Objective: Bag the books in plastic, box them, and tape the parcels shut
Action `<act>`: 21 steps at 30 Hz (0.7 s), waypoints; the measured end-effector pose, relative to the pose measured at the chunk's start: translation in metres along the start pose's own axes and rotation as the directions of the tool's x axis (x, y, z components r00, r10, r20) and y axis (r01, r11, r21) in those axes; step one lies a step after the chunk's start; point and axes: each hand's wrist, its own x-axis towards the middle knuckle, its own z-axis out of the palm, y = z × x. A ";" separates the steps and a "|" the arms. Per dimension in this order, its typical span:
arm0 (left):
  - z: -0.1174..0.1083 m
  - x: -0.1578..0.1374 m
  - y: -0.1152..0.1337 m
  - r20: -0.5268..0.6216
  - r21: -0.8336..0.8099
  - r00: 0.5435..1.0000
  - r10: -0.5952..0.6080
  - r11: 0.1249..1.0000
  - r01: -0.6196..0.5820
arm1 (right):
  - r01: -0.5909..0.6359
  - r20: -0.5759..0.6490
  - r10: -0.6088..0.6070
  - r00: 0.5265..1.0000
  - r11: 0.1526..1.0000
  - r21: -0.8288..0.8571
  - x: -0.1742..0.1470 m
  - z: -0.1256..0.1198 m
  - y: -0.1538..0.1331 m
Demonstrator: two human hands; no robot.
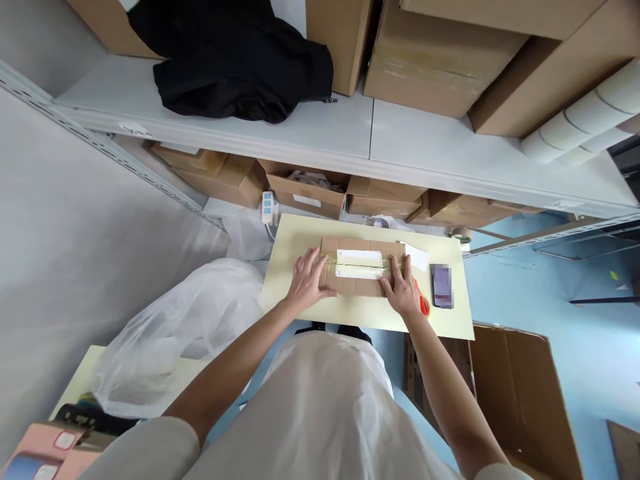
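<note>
Pale metal shelves (435,157) run across in front of you, loaded on top with cardboard boxes, a heap of black clothing (240,70) and white rolls (585,113) at the far right. More boxes sit on the level below, near a power strip (268,207). Your small table (295,230) is pale yellow, and on it, straight ahead of you, lies a flat cardboard box (361,287) with a white label (359,255) on its top face. Shiny clear tape runs lengthwise across the box and over the label.

Your left hand (307,281) lies on the left end of the box, fingers apart and thumb out toward the near edge. Your right hand (401,287) rests on the right end, its fingers likewise spread, with neither hand closed around anything. Just beside your right hand is an orange-red object (423,300), partly hidden, so you cannot tell its full shape. White paper (418,257) lies beyond it, and a phone (441,287) sits farther right, apart from the box. Clear plastic (190,320) bulges at your left, while a large open carton (520,393) stands at your right.
</note>
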 end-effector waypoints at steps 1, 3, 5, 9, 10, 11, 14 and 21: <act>-0.001 0.005 0.006 0.065 0.052 0.996 0.056 0.997 -0.059 | 0.001 0.004 -0.001 1.000 1.000 0.002 -0.001 0.000 -0.001; 0.000 0.016 0.018 0.175 0.134 0.977 0.121 0.980 -0.145 | 0.026 -0.011 -0.026 1.000 1.000 0.015 0.001 0.002 -0.003; 0.005 0.025 0.029 0.244 0.203 0.959 0.141 0.960 -0.193 | 0.074 -0.037 -0.072 0.997 0.996 0.042 0.004 0.003 -0.002; 0.018 0.031 0.039 0.303 0.309 0.946 0.112 0.928 -0.209 | 0.123 -0.069 -0.111 0.991 0.972 0.200 -0.005 0.007 0.024; 0.020 0.031 0.040 0.306 0.332 0.947 0.099 0.921 -0.204 | 0.088 -0.096 -0.066 0.993 0.965 0.246 -0.013 0.010 0.036; 0.021 0.030 0.040 0.309 0.352 0.947 0.089 0.914 -0.201 | 0.027 -0.124 0.008 0.992 0.960 0.278 -0.023 0.014 0.049; 0.023 0.026 0.041 0.310 0.409 0.948 0.066 0.892 -0.195 | -0.196 -0.075 0.221 0.972 0.949 0.248 -0.056 0.033 0.084; 0.027 0.022 0.046 0.334 0.478 0.942 0.001 0.862 -0.171 | -0.472 0.368 0.436 0.821 0.881 0.010 -0.050 0.055 0.095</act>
